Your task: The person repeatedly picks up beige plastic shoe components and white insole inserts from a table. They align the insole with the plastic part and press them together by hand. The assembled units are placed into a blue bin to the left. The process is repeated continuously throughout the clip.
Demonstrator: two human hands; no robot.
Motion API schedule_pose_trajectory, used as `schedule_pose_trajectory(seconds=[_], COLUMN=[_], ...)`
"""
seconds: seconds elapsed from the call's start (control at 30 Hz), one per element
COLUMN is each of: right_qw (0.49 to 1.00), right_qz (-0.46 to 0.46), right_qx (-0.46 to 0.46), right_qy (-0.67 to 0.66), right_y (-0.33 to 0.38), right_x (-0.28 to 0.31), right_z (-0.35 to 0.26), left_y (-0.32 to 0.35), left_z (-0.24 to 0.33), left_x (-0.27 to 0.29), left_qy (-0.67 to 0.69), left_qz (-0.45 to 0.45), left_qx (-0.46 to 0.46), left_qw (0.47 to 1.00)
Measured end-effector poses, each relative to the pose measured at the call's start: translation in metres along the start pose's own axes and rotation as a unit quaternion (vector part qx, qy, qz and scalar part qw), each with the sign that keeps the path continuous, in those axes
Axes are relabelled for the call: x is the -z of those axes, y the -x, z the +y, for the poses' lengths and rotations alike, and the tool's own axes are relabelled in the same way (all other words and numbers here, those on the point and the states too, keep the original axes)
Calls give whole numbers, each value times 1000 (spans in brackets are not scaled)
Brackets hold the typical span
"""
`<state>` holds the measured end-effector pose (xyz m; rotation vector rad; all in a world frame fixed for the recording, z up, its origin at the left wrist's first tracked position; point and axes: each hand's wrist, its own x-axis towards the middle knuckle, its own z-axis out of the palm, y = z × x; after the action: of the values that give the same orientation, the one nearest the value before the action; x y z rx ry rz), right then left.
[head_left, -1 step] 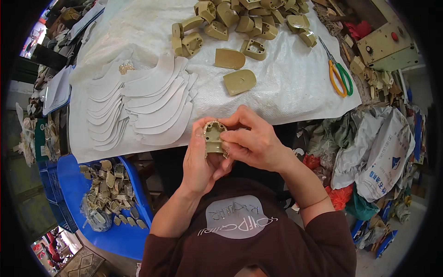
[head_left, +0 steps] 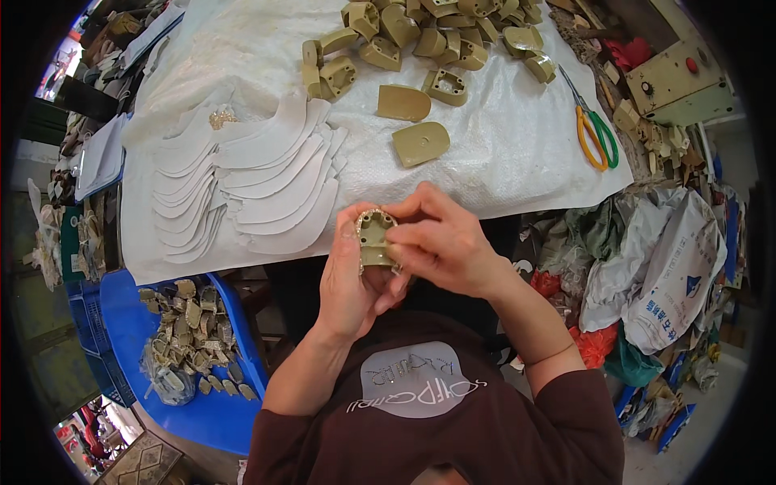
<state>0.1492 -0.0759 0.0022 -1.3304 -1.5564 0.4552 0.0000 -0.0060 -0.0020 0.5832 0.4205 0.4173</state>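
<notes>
A khaki shoe heel (head_left: pixel 375 256) is held in front of me near the table's edge, its hollow, holed side facing up. Glittery trim runs around its rim. My left hand (head_left: pixel 346 283) wraps the heel from the left and below. On the right, the fingers of my right hand (head_left: pixel 440 242) pinch at the heel's rim; whatever lies under those fingertips is hidden. Just beyond my hands, two loose heels (head_left: pixel 421 144) lie on the white sheet. Curved white pieces (head_left: pixel 279 194) overlap in rows to the left, with a small glittery heap (head_left: pixel 222 118) at their far end.
More khaki heels (head_left: pixel 398 26) are piled at the table's far side. Scissors (head_left: pixel 596 129) with orange and green handles lie at the right edge. A blue chair (head_left: pixel 129 323) at lower left carries many heels. Plastic bags (head_left: pixel 675 267) hang right, below a control box (head_left: pixel 675 81).
My right fingertips have shifted slightly along the heel's right rim. Everything else looks the same.
</notes>
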Motion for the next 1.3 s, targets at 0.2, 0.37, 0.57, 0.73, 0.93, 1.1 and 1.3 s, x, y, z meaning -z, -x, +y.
schedule_pose_trajectory(seconds=[0.2,0.37,0.57,0.73,0.93,1.1,1.3], right_qw=[988,985,999,990,974,955,902], right_qz=[37,47,34,6,-4,9,-51], right_qx=[-34,-44,-1,56,64,87,81], right_qy=[-145,-160,0,132,219,283,422], right_y=[-11,-31,-68,-88,-105,-123,-143], right_x=[-7,-16,-33,-48,-49,-51,-59], right_z=[18,12,11,22,31,34,45], left_y=[-2,17,77,162,212,181,59], left_z=[13,36,81,109,121,128,106], left_x=[2,17,104,197,229,209,101], left_qy=[27,-31,-480,-443,-636,-758,-748], left_qz=[-4,92,375,566,670,651,308], left_qx=[-21,-79,-304,-253,15,21,-367], left_qw=[999,992,733,648,383,34,460])
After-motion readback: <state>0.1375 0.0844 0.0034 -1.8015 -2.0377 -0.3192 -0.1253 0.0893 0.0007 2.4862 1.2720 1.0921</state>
